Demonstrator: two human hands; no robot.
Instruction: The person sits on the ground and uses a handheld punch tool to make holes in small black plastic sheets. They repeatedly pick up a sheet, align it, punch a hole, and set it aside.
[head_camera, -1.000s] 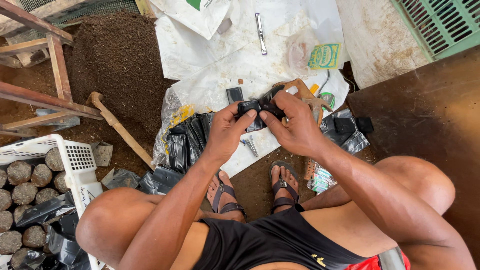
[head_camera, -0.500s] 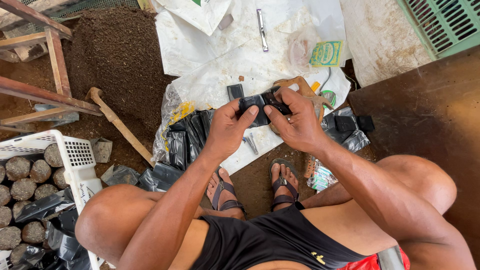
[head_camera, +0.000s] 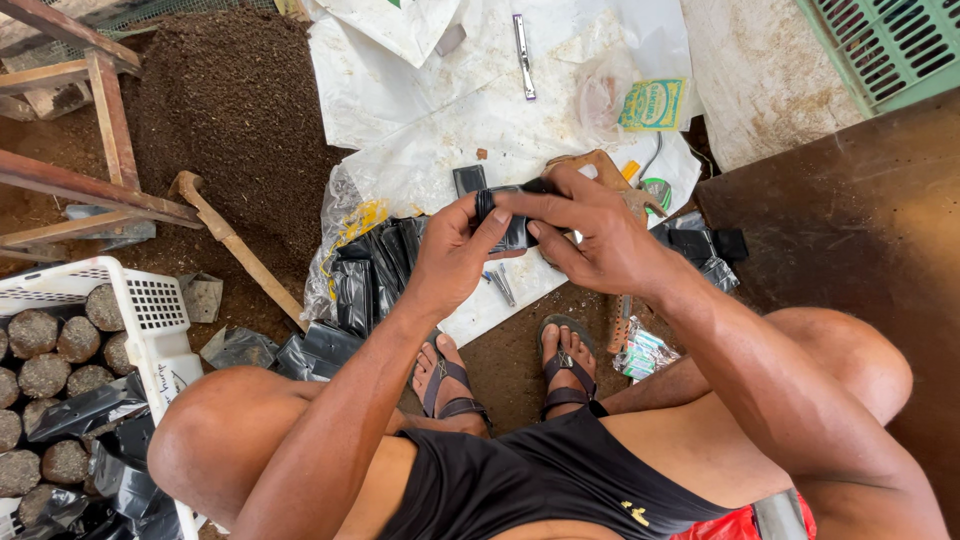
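I am squatting on the dirt floor and holding a small black plastic nursery bag (head_camera: 512, 222) up in front of me, above the white plastic sheet (head_camera: 440, 110) spread on the ground. I am judging this bag as only begun: it is flat and unfilled, pinched between both hands. A pile of flat black plastic bags (head_camera: 372, 268) is lying just below my left hand (head_camera: 455, 255), waiting, while dark soil-filled bags are sitting in the white plastic crate (head_camera: 150, 310) at my left. My left hand is gripping the bag's near end with thumb and fingers closed on it. My right hand (head_camera: 590, 235) is closing over the other end, index finger stretched along the top. Both forearms are angling inward from my knees.
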